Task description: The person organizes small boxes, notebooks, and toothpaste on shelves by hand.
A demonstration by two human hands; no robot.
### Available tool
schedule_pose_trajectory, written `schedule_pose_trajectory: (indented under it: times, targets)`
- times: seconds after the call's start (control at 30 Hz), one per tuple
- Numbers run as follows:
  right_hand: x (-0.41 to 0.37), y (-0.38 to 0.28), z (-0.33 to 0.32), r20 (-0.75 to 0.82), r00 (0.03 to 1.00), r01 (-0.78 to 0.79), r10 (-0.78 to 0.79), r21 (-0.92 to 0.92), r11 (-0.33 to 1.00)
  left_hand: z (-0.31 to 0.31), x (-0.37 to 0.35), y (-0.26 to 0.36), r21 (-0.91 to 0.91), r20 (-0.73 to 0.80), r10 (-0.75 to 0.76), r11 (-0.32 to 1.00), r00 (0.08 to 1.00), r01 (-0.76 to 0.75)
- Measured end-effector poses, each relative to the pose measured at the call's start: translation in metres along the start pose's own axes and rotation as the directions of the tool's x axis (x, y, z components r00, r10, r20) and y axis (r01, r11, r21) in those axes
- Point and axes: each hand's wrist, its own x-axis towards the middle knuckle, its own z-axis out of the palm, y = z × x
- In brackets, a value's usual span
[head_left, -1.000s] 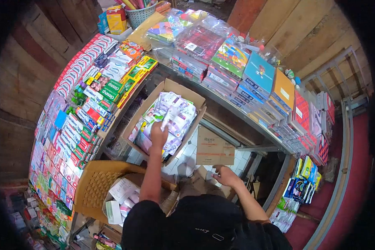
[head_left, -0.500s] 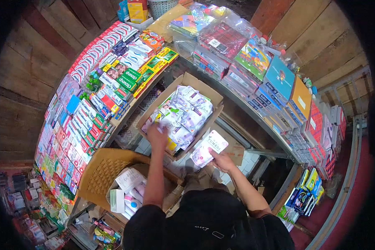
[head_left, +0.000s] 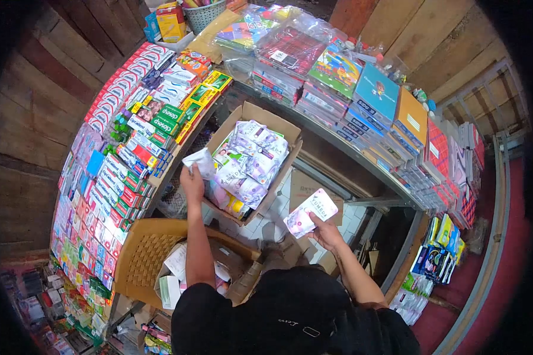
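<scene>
My left hand (head_left: 192,184) is closed on a small white and lilac packet (head_left: 200,163), held just above the left edge of an open cardboard box (head_left: 285,121). Inside that box lie several white and purple packets (head_left: 265,160), with some green and yellow wrappers among them. To the right of the box, my right hand (head_left: 327,231) grips a white and pink pouch (head_left: 311,213) printed "Yumeda", its front facing up. The thumb rests on the pouch's face and the other fingers are partly hidden beneath it.
Toothpaste boxes (head_left: 115,177) cover the counter on the left. Stacked books (head_left: 376,97) in plastic line the one on the right. A woven-back chair (head_left: 137,260) holds another carton (head_left: 228,260) beside my left arm. Colourful packs (head_left: 438,254) stand at the lower right.
My left hand has come up out of the box toward the left with a packet in it. My right hand still holds the pouch, now slightly farther right and lower. The view has shifted slightly.
</scene>
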Motion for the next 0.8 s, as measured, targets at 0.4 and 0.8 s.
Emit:
schedule_pose_trajectory:
  times: [0.4, 0.8]
  targets:
    - [-0.061, 0.046, -0.005, 0.020, 0.950, 0.274, -0.310, -0.529, 0.803, 0.146, -0.236, 0.067, -0.433, 0.738, -0.530, 0.103, 0.417, 0.896]
    - [-0.302, 0.189, -0.181, -0.468, 0.789, 0.510, -0.398, 0.137, 0.849, 0.190, -0.477, 0.169, 0.541, 0.826, -0.331, 0.240, -0.456, 0.806]
